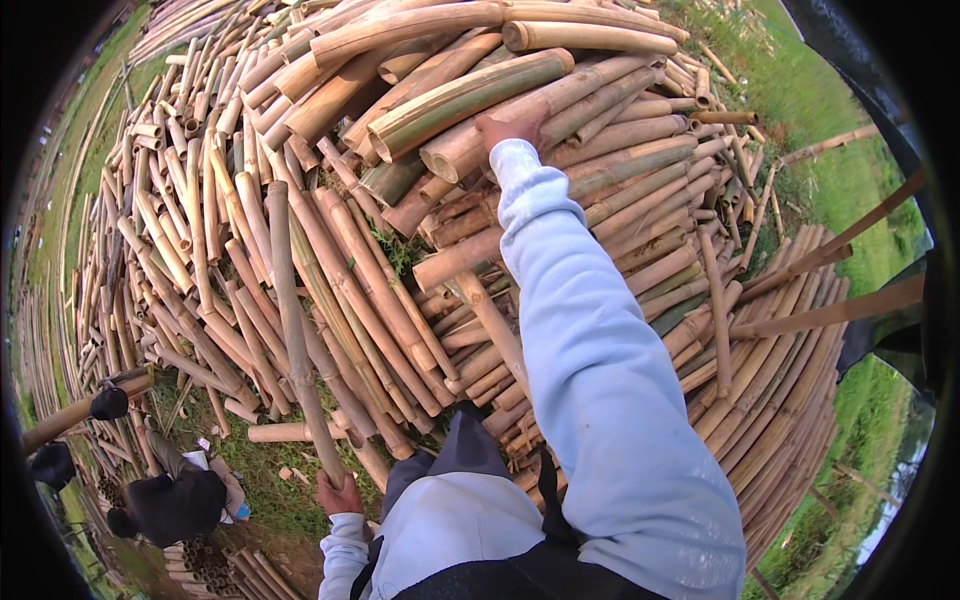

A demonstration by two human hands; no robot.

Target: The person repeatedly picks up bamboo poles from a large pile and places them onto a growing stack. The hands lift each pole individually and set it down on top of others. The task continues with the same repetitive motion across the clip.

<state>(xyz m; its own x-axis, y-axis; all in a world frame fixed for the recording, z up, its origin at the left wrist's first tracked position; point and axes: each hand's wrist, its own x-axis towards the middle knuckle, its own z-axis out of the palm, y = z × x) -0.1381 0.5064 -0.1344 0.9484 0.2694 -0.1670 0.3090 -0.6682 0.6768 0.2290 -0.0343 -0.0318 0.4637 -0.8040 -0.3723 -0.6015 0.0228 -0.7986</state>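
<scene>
My left hand [338, 495] is closed around the lower end of a long, slender bamboo pole [290, 290]. This pole slants up and away over the cut bamboo on the left. My right arm reaches far forward across the stack. At its end, my right hand [512, 132] grips a thick, pale brown bamboo piece [455, 152] from above, its fingers partly hidden. Beside that piece lies a greenish bamboo piece [470, 105] with an open hollow end. A short bamboo piece [492, 325] sticks out of the stack below my right forearm.
Loose bamboo pieces [165, 230] spread widely on the left. Long bamboo poles [765, 400] lie stacked at the right, where slanting posts [830, 308] stand. A person in dark clothing [180, 508] is low at the lower left. Grass [830, 190] borders the pile.
</scene>
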